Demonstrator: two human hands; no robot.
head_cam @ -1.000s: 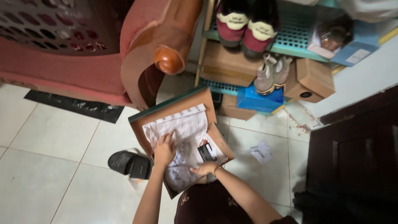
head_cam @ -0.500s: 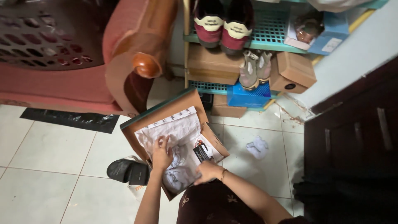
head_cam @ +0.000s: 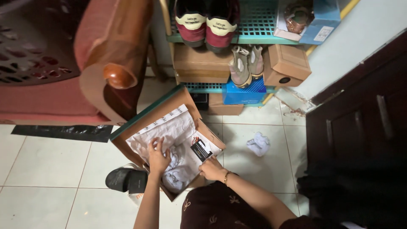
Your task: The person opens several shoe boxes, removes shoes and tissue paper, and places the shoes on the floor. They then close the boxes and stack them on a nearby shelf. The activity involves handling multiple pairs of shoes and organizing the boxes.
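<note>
Shoebox (head_cam: 127, 129): open brown cardboard, on the tiled floor (head_cam: 46, 161) in front of the shoe rack (head_cam: 254, 25)
Tissue paper (head_cam: 169, 127): white, crumpled, lining the box from its far edge to its near corner
Left hand (head_cam: 157, 156): fingers spread flat, pressing the paper at the box's middle
Right hand (head_cam: 212, 168): at the box's near right edge, fingers curled on the paper; grip cannot be told
Card (head_cam: 201, 148): black, beside the right hand
Black sandal (head_cam: 125, 179): on the floor against the box's near left edge
</note>
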